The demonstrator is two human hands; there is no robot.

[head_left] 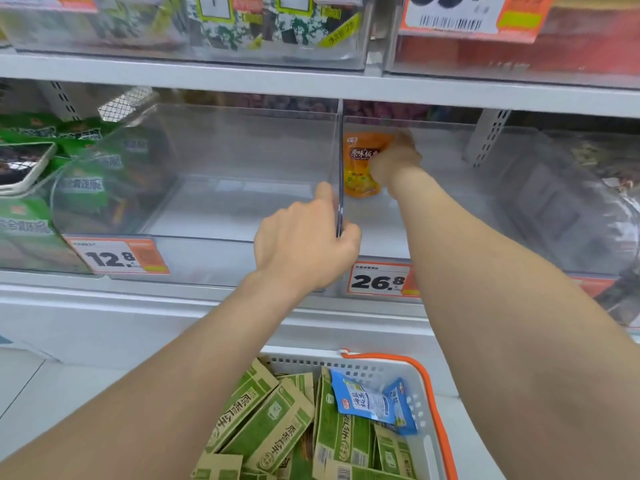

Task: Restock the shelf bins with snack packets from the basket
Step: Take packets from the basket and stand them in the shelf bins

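The fingertips of the right hand (394, 161) are hidden behind its own back and blurred, so the exact hold cannot be made out. The fingers are seen curled against the right edge of the orange packet (358, 168), and the last printed characters are covered by them. The packet's left edge is partly masked by the clear divider (340, 161). The upper shelf's bins are cut off at the top and smeared by blur. At the far right, the contents behind the clear plastic cannot be identified. The near part of the basket (433, 393) is cut off by the lower frame edge.

The orange packet is a glossy pouch with dark characters across a pale band and a yellow picture below. It is held upright at the far end of the right bin (450, 209), just beside the divider, its lower edge at or close to the bin floor. The divider's top edge is pinched by the left hand (304, 244), thumb on the left face and fingers curled over the right. To the left lies the left bin (225, 202). Price tags reading 12.8 (117, 258) and 26.8 (379, 280) are fixed along the near fronts. In the basket, green-and-tan packets (277, 420) are piled, with blue packets (367, 400) on top toward the right.
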